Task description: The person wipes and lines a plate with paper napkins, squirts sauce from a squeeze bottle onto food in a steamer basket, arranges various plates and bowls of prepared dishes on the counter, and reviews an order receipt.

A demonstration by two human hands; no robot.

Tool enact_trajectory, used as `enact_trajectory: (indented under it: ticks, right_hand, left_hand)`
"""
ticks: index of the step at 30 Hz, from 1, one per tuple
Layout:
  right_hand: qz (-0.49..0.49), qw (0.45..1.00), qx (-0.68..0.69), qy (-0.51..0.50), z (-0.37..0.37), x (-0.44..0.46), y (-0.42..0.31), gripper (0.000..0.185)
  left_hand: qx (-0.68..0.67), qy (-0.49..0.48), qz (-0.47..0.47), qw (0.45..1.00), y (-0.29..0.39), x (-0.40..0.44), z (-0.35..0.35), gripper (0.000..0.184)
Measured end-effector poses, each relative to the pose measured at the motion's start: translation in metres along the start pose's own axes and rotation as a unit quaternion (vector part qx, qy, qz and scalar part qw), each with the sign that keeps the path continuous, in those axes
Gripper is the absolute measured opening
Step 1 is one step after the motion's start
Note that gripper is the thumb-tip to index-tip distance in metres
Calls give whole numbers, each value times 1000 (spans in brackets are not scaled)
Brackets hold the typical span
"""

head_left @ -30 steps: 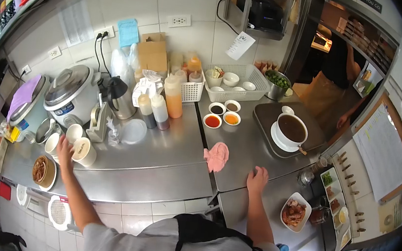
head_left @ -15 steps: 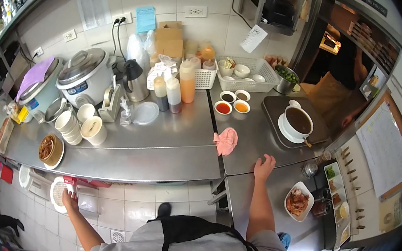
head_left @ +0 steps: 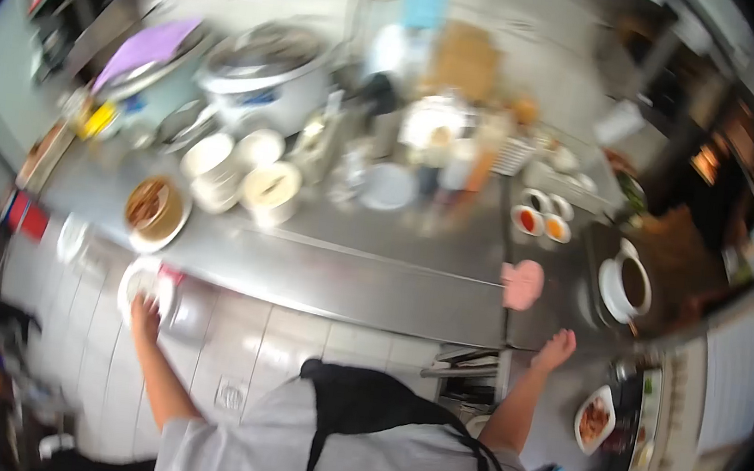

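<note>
Below the steel counter (head_left: 352,293), white round container (head_left: 145,279) at left hand (head_left: 145,312), finger grip too blurred to tell, right hand (head_left: 554,351) near pink cloth (head_left: 524,285) on the counter, fingers loosely parted, empty.

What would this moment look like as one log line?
left hand: at white container by counter | right hand: near pink cloth | picture: blurred

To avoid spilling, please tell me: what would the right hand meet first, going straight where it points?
The right hand would probably meet the dark tray; blur leaves depth unclear.
</note>
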State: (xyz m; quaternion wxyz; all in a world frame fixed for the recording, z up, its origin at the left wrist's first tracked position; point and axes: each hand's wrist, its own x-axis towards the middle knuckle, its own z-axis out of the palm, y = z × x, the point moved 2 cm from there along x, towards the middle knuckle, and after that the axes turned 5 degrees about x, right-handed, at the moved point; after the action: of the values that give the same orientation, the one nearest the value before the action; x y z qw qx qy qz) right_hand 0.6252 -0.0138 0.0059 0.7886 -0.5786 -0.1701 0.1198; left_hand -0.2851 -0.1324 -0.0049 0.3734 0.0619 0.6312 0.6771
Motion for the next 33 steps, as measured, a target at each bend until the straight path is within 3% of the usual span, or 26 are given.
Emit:
enact_trajectory:
  ticks: [2, 4, 9, 12, 19, 27, 33]
  right_hand:
    - [57, 998, -21, -8, 29, -52, -18, 25]
    - [25, 995, -76, -64, 54, -90, -11, 25]
    - [-102, 968, -101, -204, 131, -169, -14, 26]
    - [-99, 949, -116, -276, 165, -207, -22, 26]
    - [-42, 912, -82, -399, 225, -265, -17, 27]
    - [-56, 873, -98, -474, 268, -300, -1, 25]
    - [-106, 864, -159, -467, 265, -303, 1, 24]
  left_hand:
    - [-1, 21, 7, 1000, 5, 21, 3, 51]
    - [50, 42, 4, 998, 31, 17, 37, 44]
    - [158, 56, -3, 986, 58, 50, 84, 57]
    - [133, 103, 4, 986, 65, 75, 96, 61]
    - [140, 84, -12, 987, 67, 95, 91, 58]
    - [162, 44, -16, 986, 61, 68, 73, 60]
    - [214, -18, -39, 976, 41, 13, 80, 57]
